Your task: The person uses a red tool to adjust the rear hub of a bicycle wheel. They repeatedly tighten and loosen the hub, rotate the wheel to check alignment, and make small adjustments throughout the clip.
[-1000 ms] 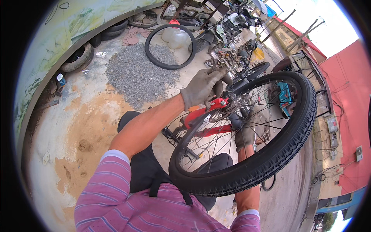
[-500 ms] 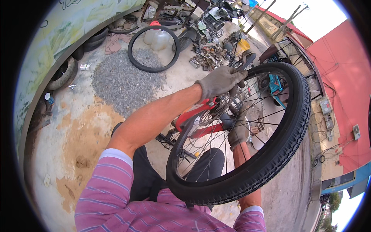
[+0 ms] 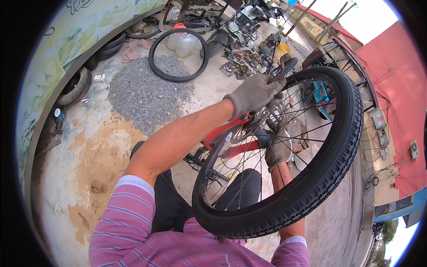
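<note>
A bicycle wheel point(image 3: 344, 133) with a knobby black tyre and dark spokes stands tilted in front of me, joined to a red bicycle frame point(image 3: 242, 149). My left hand point(image 3: 255, 94), in a grey glove, is closed by the wheel's upper left edge. From its fist rises a dark, narrow piece point(image 3: 284, 69) whose kind I cannot make out. Seen through the spokes, my right hand point(image 3: 279, 151), also gloved, is on the wheel's far side by the red frame. Its fingers are curled, and spokes partly hide what they grip.
A loose black tyre point(image 3: 152, 58) stands over grey gravel point(image 3: 142, 93), before plastic jugs point(image 3: 186, 46). Metal parts point(image 3: 249, 62) lie piled beyond the wheel. Old tyres point(image 3: 80, 86) line the wall at left. A blue machine point(image 3: 321, 95) shows through the spokes.
The whole view has shifted slightly. Both hands keep about the same places at the wheel, and the dark piece above my left fist has tilted a little to the right.
</note>
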Tool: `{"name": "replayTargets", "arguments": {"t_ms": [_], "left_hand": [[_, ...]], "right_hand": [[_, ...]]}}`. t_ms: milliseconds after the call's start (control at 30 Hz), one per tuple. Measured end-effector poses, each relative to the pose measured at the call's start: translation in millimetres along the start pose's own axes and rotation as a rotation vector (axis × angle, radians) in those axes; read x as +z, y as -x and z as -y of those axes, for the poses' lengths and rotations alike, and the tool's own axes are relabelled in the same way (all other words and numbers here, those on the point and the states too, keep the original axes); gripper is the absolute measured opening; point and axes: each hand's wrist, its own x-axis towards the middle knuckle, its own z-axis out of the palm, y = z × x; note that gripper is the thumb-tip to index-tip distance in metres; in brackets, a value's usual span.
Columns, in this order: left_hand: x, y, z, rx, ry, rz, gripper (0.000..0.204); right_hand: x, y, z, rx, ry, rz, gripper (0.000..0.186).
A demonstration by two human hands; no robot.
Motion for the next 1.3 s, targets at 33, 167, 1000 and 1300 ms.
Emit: {"name": "replayTargets", "arguments": {"t_ms": [33,167,1000,1300], "left_hand": [[1.9,6.2,1.8,0.053,0.013,-0.016,0.052],[3.0,44.0,22.8,0.165,0.057,-0.009,0.049],[-37.6,185.9,-88.4,-0.164,-0.171,0.179,0.037],[1.2,133.1,-91.7,0.103,-1.125,0.094,0.060]], "right_hand": [[0.0,0.5,0.3,0.009,-0.010,-0.001,0.092],[2.1,2.4,1.0,-0.077,-0.019,-0.019,0.092],[-9.6,-25.7,-29.7,-0.061,-0.120,-0.060,0.067],[-9.2,-25.2,-50.7,0.200,-1.130,0.195,0.053]]}}
